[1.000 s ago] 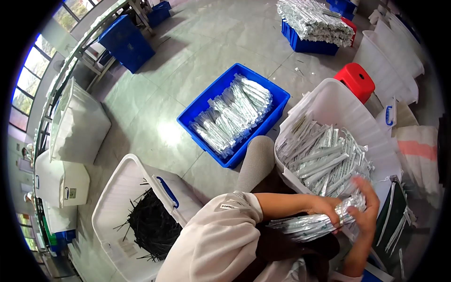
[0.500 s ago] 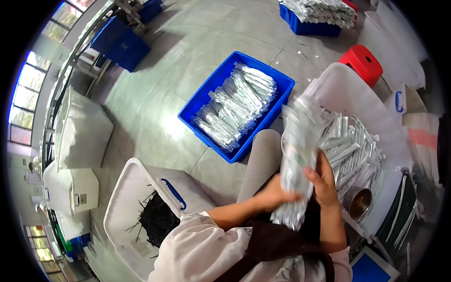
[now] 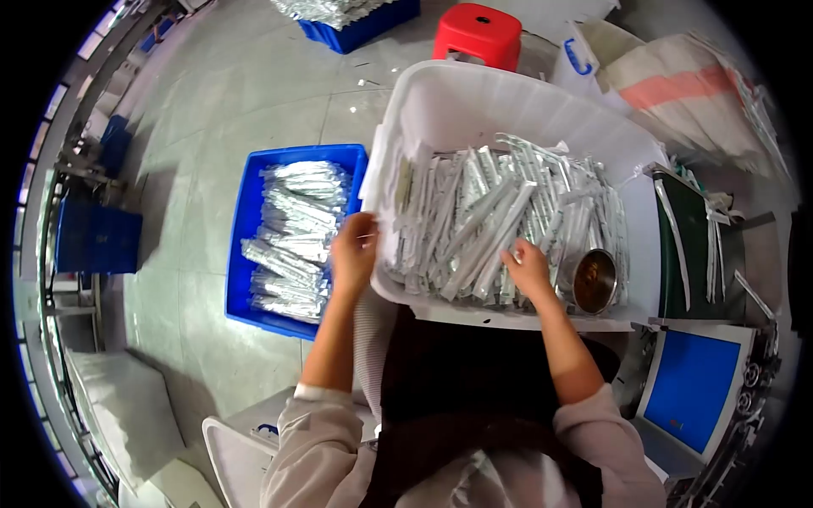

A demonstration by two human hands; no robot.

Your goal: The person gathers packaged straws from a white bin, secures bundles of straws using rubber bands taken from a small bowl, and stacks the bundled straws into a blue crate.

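Note:
Long silvery packets [image 3: 474,212] lie in a loose pile in a large white bin [image 3: 517,93] in front of me. My right hand [image 3: 527,267] is over the near part of this pile, fingers curled at the end of a packet; whether it grips one is unclear. My left hand [image 3: 354,245] is at the bin's left wall, beside the blue crate [image 3: 235,245], its fingers bent and what they hold, if anything, too small to name. Bundled silvery packets [image 3: 292,237] fill the crate. A metal bowl [image 3: 595,281] with brownish contents rests on the pile, right of my right hand.
A red stool [image 3: 478,34] stands behind the bin. Right of the bin are a dark green surface [image 3: 684,245] with thin strips and a blue panel in a pale frame [image 3: 690,385]. A woven sack [image 3: 686,93] lies at the back right. Another blue crate [image 3: 360,30] stands far back.
The bundle that both hands held is no longer in them. The hands have moved apart, left toward the blue crate, right over the pile. The view has turned to the right.

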